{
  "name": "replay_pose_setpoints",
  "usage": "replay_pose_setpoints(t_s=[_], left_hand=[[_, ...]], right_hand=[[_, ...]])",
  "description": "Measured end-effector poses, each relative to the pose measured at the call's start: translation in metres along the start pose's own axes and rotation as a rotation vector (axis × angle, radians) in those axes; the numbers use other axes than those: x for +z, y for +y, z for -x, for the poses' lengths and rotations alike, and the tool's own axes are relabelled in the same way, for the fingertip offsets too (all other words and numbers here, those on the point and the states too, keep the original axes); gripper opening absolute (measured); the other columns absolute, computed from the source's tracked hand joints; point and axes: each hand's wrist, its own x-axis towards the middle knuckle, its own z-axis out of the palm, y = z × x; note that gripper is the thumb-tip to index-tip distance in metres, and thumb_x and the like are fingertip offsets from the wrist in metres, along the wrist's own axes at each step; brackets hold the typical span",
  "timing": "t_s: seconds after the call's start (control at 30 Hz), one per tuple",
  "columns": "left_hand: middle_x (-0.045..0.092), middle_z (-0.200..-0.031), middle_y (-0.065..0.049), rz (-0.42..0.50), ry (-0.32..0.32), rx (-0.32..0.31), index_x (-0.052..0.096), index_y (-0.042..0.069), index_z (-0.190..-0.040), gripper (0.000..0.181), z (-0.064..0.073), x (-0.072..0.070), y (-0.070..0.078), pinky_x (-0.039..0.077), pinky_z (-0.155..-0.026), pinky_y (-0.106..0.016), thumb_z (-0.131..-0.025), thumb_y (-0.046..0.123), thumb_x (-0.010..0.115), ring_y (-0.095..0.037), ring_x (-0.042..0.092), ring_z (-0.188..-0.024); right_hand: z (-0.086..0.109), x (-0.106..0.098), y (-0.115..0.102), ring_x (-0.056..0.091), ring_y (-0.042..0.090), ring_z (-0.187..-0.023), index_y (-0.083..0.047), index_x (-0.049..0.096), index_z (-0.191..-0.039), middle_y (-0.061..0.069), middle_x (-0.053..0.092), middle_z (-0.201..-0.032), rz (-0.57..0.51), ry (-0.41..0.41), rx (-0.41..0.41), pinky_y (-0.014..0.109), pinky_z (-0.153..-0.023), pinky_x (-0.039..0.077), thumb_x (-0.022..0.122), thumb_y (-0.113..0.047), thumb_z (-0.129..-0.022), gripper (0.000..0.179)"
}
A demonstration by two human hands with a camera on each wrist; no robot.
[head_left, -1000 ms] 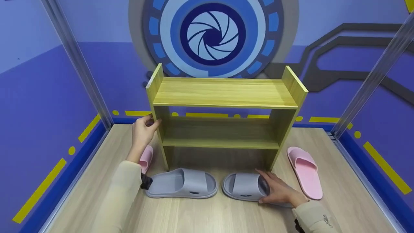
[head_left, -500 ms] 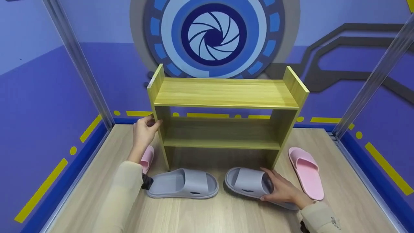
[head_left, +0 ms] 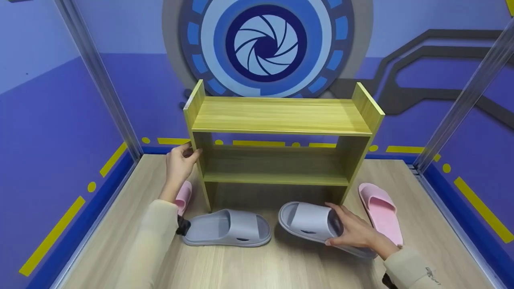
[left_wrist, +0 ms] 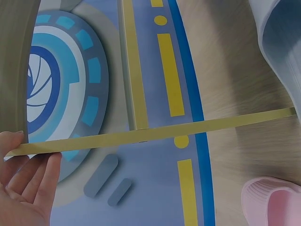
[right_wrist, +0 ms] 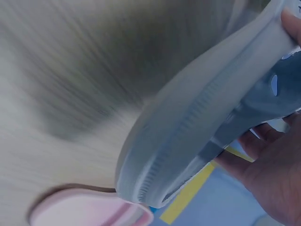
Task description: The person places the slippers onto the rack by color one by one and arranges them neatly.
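My left hand (head_left: 180, 162) pinches the left side panel of a small wooden shelf (head_left: 277, 114), thumb inside and fingers outside. The left wrist view shows the hand (left_wrist: 28, 181) on that panel's edge (left_wrist: 174, 130). With my right hand (head_left: 355, 230) I hold a grey slide slipper (head_left: 311, 218) by its sides behind the strap, raised off the floor in front of the shelf with its toe end tilted up. From the right wrist view, the slipper (right_wrist: 188, 117) sits between thumb and fingers. Its mate, another grey slipper (head_left: 225, 228), lies on the floor, toe to the right.
One pink slipper (head_left: 383, 212) lies right of the shelf, and another pink slipper (head_left: 183, 196) is partly hidden behind my left forearm. Blue-purple walls with metal corner posts (head_left: 96, 80) enclose the wood-grain floor (head_left: 241, 267) on the left, back and right.
My right hand has lifted the right grey slipper off the floor, its toe end rising and turning slightly. The left hand stays on the shelf's panel.
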Motion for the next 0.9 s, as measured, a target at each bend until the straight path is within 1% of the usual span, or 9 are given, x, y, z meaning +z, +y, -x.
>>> replay_pose_setpoints(t_s=[0.2,0.4,0.53,0.7,0.9], left_hand=[[0.065,-0.082,-0.016,-0.005,-0.004,-0.006,0.067,-0.001,-0.095,0.023,0.0,0.0,0.0,0.047,-0.066,-0.037,-0.078,0.015,0.065,-0.025,0.062,-0.074],[0.065,-0.082,-0.016,0.001,-0.001,-0.015,0.067,-0.001,-0.092,0.021,0.0,0.0,0.0,0.048,-0.065,-0.036,-0.077,0.015,0.066,-0.024,0.063,-0.074],[0.066,-0.081,-0.015,0.01,-0.001,-0.021,0.067,0.0,-0.093,0.022,0.0,0.0,0.0,0.048,-0.065,-0.036,-0.078,0.015,0.066,-0.023,0.063,-0.073],[0.066,-0.081,-0.014,0.003,-0.001,-0.014,0.068,0.0,-0.093,0.022,0.0,0.0,0.0,0.048,-0.065,-0.036,-0.078,0.016,0.066,-0.023,0.063,-0.074],[0.065,-0.081,-0.016,-0.006,-0.005,-0.011,0.067,0.0,-0.095,0.023,0.0,0.0,0.0,0.048,-0.066,-0.038,-0.078,0.015,0.065,-0.025,0.062,-0.074]], right_hand=[[-0.003,-0.018,-0.013,0.05,0.025,-0.095,-0.008,0.032,-0.133,0.012,0.046,-0.115,0.002,-0.003,-0.046,0.044,-0.076,0.043,0.072,-0.059,-0.055,0.102],[-0.007,-0.041,-0.027,0.049,0.023,-0.097,-0.01,0.03,-0.134,0.012,0.045,-0.117,-0.002,-0.03,-0.007,0.044,-0.077,0.042,0.07,-0.061,-0.057,0.101],[-0.009,-0.055,-0.035,0.048,0.022,-0.096,-0.011,0.03,-0.135,0.011,0.045,-0.117,0.005,-0.04,0.006,0.043,-0.077,0.042,0.069,-0.061,-0.057,0.1],[-0.011,-0.068,-0.043,0.048,0.02,-0.094,-0.011,0.029,-0.135,0.009,0.045,-0.117,0.008,-0.062,0.002,0.043,-0.075,0.043,0.069,-0.059,-0.06,0.098],[-0.014,-0.081,-0.05,0.047,0.021,-0.096,-0.011,0.03,-0.135,0.009,0.044,-0.118,0.013,-0.04,-0.037,0.042,-0.075,0.043,0.07,-0.057,-0.061,0.095]])
